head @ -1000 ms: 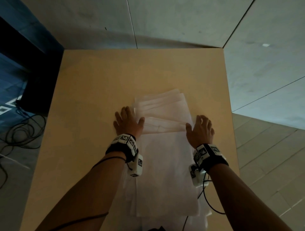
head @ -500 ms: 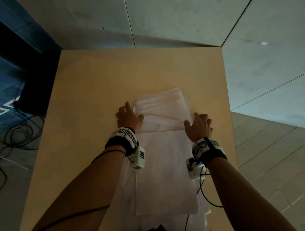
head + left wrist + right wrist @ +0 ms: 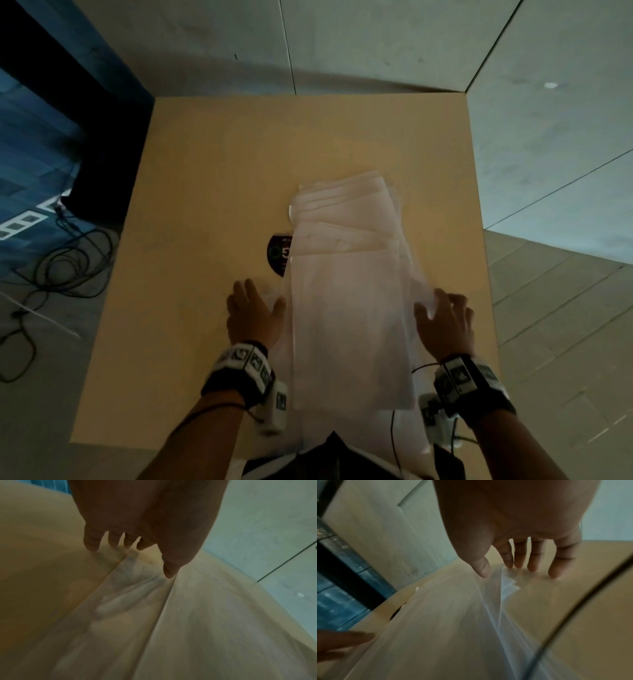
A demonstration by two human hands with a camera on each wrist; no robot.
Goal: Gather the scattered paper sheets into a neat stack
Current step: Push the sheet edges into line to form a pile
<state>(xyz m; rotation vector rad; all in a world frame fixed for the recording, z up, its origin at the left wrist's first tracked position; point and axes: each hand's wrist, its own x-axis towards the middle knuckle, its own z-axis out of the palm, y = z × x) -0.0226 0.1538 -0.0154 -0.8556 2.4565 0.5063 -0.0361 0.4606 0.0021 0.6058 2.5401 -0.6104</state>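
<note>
A loose pile of white paper sheets [image 3: 346, 308] lies lengthwise on the tan table [image 3: 212, 205], its far sheets fanned out unevenly. My left hand [image 3: 265, 296] lies flat on the table at the pile's left edge, fingers straight, thumb against the edge of the sheets [image 3: 223, 615]. My right hand [image 3: 431, 305] is at the pile's right edge. In the right wrist view its thumb rests on the top sheet [image 3: 445, 615] and its fingertips [image 3: 532, 568] touch the table, with raised sheet edges between them. Both wrist views are blurred.
A black round disc [image 3: 278, 255] with a light marking lies on the table, half under the pile's left edge. On the floor at the left are a black box [image 3: 99, 192] and tangled cables [image 3: 61, 260]. The table's right edge [image 3: 479, 240] runs close to the pile.
Both hands have slid back toward me along the pile's sides. The sheets have drawn closer together, and the black disc at the left edge has come into sight.
</note>
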